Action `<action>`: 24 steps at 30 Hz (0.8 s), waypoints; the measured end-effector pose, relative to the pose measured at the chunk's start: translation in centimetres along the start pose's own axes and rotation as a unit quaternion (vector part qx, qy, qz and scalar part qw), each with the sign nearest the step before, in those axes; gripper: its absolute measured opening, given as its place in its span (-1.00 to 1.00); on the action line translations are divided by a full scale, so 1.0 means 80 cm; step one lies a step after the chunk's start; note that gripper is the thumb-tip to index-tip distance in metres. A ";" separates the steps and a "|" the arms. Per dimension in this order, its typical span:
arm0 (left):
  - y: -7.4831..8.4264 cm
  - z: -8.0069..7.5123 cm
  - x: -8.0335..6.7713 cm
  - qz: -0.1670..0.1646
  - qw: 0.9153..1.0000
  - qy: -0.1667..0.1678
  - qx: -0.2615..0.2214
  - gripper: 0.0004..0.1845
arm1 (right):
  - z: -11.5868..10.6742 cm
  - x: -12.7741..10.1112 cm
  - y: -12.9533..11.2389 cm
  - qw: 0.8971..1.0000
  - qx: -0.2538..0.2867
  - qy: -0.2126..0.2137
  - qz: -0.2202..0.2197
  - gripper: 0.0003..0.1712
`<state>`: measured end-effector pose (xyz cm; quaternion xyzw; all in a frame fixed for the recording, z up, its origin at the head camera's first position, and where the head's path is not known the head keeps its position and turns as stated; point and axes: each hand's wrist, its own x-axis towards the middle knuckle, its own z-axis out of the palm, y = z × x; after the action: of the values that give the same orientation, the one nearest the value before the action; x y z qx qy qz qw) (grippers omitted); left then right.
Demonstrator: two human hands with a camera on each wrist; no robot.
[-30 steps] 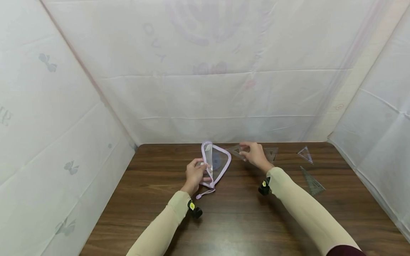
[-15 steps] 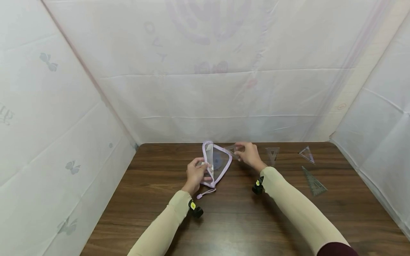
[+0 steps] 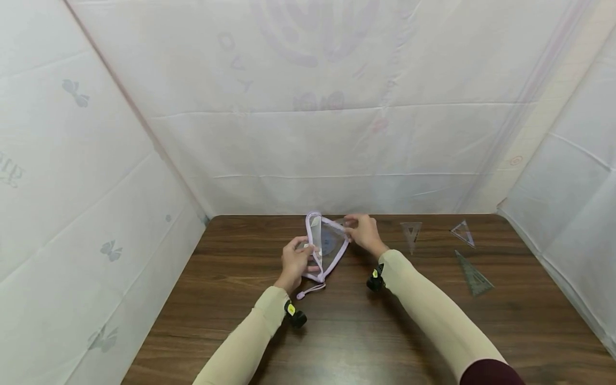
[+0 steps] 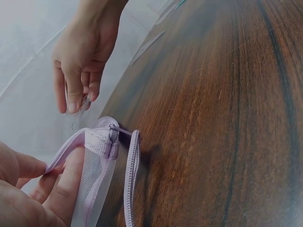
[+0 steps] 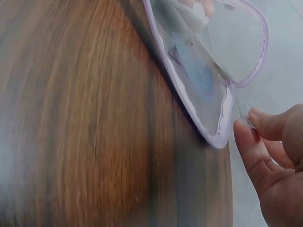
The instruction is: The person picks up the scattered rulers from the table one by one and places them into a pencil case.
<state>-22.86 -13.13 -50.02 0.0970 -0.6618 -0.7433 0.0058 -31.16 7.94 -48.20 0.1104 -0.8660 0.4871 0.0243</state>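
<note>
A clear pouch (image 3: pixel 332 250) with lilac zip trim stands on the brown table (image 3: pixel 337 331), its mouth held apart. My left hand (image 3: pixel 308 251) pinches the near edge of the pouch (image 4: pixel 94 175). A blue protractor (image 3: pixel 329 244) shows through the pouch wall (image 5: pixel 208 71). My right hand (image 3: pixel 349 224) pinches a clear plastic triangle (image 3: pixel 339 223) at the pouch's far right rim. In the right wrist view the fingertips (image 5: pixel 258 118) hold the clear triangle's edge (image 5: pixel 243 113) just beside the lilac trim. The left wrist view shows the right hand (image 4: pixel 75 101) above the zip end.
Three more clear triangles lie on the table to the right: one (image 3: pixel 411 234) close to my right arm, one (image 3: pixel 463 233) near the back, a long one (image 3: pixel 474 274) nearer the front. White sheets wall in the table on three sides.
My right hand has carried the clear triangle leftward, from beside the other triangles to the pouch's rim. The left hand keeps its hold on the pouch.
</note>
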 end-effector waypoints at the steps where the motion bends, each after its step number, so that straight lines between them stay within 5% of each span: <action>1: 0.001 0.000 0.000 0.000 1.000 -0.001 0.002 -0.64 | 0.002 0.001 -0.001 1.000 -0.002 0.002 -0.002 -0.56; 12: 0.039 0.005 -0.034 0.003 1.000 -0.003 0.002 -0.66 | 0.024 0.004 -0.003 1.000 -0.002 0.014 0.001 -0.60; 24: 0.040 0.005 -0.034 -0.004 1.000 -0.005 0.002 -0.67 | 0.037 0.005 -0.007 0.999 0.029 0.028 0.030 -0.54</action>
<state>-20.65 -12.75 -46.49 0.0955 -0.6626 -0.7428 -0.0005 -31.22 5.10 -49.21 0.0718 -0.8536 0.5151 0.0310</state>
